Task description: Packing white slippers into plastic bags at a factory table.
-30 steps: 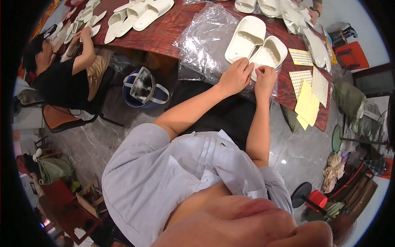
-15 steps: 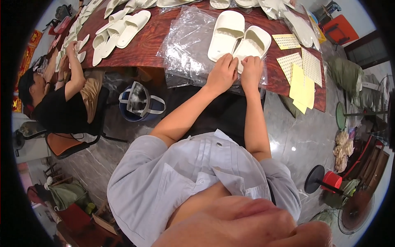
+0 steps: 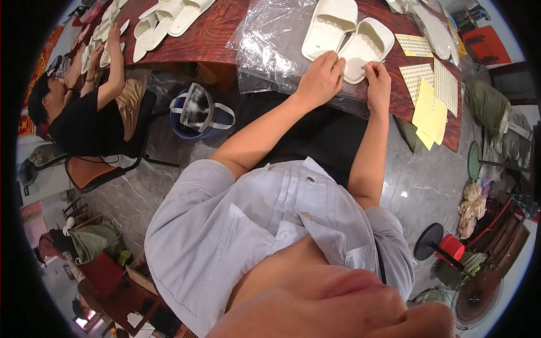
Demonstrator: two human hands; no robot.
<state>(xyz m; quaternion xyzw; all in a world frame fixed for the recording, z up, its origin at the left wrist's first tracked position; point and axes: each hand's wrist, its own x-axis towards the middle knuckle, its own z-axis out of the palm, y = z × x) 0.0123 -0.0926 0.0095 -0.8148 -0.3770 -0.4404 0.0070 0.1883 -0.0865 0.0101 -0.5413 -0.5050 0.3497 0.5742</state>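
A pair of cream slippers lies side by side on clear plastic bags (image 3: 265, 62), heels toward me. The left slipper (image 3: 332, 22) bears a small mark on its insole near the heel. My left hand (image 3: 322, 78) has its fingers bent together at the inner heel edge of the right slipper (image 3: 372, 42), close beside the left one. At that right slipper's outer heel edge, my right hand (image 3: 379, 84) is closed in a pinch. Whatever is between those fingertips is too small to make out.
Yellow and white sticker sheets (image 3: 431, 112) lie at the table's right edge. More slippers (image 3: 169, 22) line the far left. A blue bucket (image 3: 194, 121) stands on the floor, near a seated co-worker (image 3: 84, 112) handling slippers. A fan (image 3: 479, 296) is at lower right.
My right hand has moved apart from the left, to the right slipper's outer heel edge. The whole view has shifted, so the table sits higher and further right.
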